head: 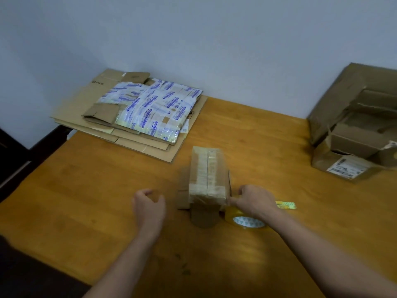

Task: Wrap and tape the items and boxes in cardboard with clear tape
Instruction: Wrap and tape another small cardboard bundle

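Wrapped box (206, 175) sits beside right hand (255, 204) fingers (235, 200) (left hand (149, 206) apart).

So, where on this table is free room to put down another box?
Free: the near left of the table, between the left hand and the table edge; also the far middle, between the flat cardboard pile and the stacked boxes. Crowded: beside the wrapped box, where the right hand, tape roll and a yellow item sit.
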